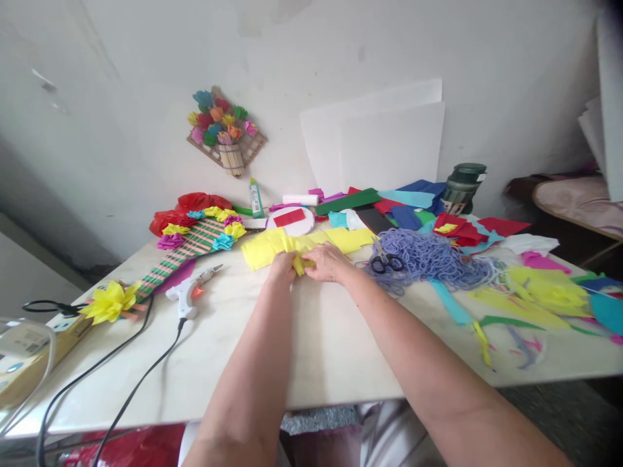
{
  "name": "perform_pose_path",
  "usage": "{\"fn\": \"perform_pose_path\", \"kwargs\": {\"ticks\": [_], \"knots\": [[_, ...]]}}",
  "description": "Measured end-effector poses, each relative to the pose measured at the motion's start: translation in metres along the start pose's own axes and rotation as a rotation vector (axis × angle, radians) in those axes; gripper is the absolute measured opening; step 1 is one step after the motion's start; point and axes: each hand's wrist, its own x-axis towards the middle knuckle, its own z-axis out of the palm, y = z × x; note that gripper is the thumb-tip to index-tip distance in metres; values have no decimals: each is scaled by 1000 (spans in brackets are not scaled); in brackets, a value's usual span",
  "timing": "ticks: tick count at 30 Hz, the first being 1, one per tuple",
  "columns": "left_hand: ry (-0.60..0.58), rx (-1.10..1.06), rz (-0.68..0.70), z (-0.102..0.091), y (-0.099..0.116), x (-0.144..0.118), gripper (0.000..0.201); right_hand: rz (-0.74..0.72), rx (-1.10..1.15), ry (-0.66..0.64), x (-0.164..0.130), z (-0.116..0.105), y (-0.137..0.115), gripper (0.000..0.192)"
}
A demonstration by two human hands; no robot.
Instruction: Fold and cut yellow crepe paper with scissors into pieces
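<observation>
Power strip (pixel 68 334), far left, with cables attached; yellow paper flower (pixel 111 301), just beside it; green striped craft piece (pixel 187 250), trimmed with crumpled paper rosettes; glue gun (pixel 185 295), lying on its side, nozzle toward the yellow paper, heat not discernible; its cord (pixel 146 383) runs off the near edge of the table (pixel 335 350), where a sweep of the left forearm could snag it and drag the gun.

Yellow crepe paper (pixel 263 251), mid-table, stretching from behind the left hand toward the scissors; one length or several, cannot tell; left hand (pixel 282 264), fingers closed in a pinch on a gathered fold; right hand (pixel 328 262), fingers narrowed on the same paper just beside; thin stock, liable to tear should the two pull apart too hard, or to lose its folds should either pinch slacken.

Scissors (pixel 386 261), at the yarn's edge, tips near the paper's right end, which could catch if drawn across; purple yarn (pixel 433 256), loosely heaped, apt to tangle in the handles; yellow scraps (pixel 549 288), far right.
</observation>
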Motion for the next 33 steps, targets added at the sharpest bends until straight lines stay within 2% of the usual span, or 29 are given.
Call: {"fn": "perform_pose_path", "kwargs": {"ticks": [6, 12, 16, 21, 26, 30, 33], "knots": [[10, -47, 13, -3, -4, 8, 30, 52, -76, -41, 1, -2, -12, 26], [151, 17, -51, -2, -5, 14, 22, 149, -86, -78, 4, 5, -23, 24], [158, 16, -28, -1, -3, 10, 22, 172, -96, -80, 5, 10, -29, 24], [88, -145, -67, 3, 2, 1, 25, 186, -69, -33, 6, 17, -31, 23], [98, -186, -48, 5, 3, -1, 26, 236, -55, 31, 6, 17, -34, 24], [127, -225, -58, 6, 3, -1, 28, 181, -121, 130, 6, 13, -37, 23], [107, -238, -83, 7, 5, -4, 24, 153, -138, 141, 6, 15, -37, 24]]}}
